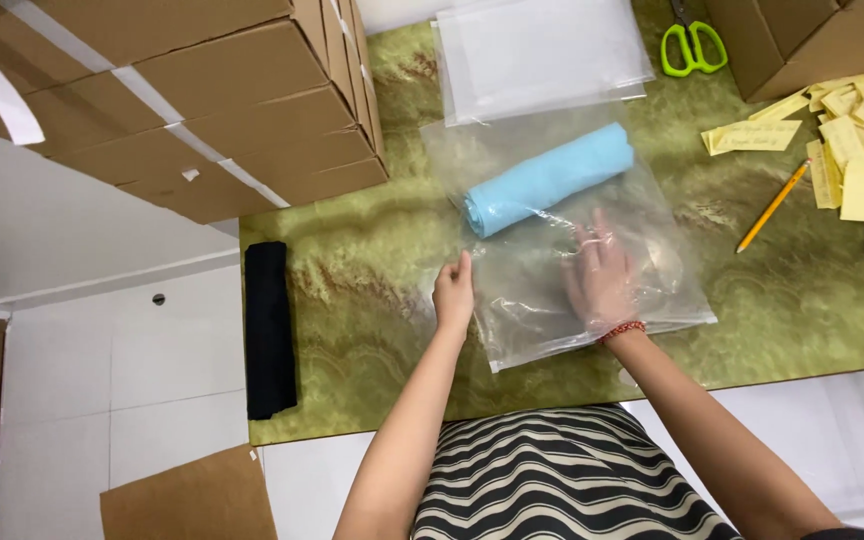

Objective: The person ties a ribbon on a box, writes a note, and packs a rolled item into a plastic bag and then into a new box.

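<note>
Far to the left of the left hand, a rolled black cloth [269, 330] lies along the edge of the green marbled table [372, 340], and above it, up and left of the same hand, stands a stack of taped cardboard boxes [202, 100]. Below the table edge, a flat piece of cardboard [187, 500] lies on the white floor.

The left hand [453, 293] rests fingers together, pinching or pressing the left edge of a clear plastic bag [652, 270]; whether it truly grips the film I cannot tell. Just up and right of it, inside the bag, lies a rolled light blue cloth [547, 178], tilted, its nearer end close to the left fingertips but not touching them.

The right hand [600, 275] is inside the bag, under the film, fingers spread wide and flat, holding nothing; the blue roll sits just beyond its fingertips. A red bracelet [624, 328] circles that wrist at the bag's mouth.

Beyond the roll, farther from both hands, is a pile of clear bags [537, 50]. Up and right of the right hand lie green-handled scissors [693, 45]; to its right a yellow pencil [772, 206], then yellow paper slips [862, 140] and another cardboard box [802, 40]
</note>
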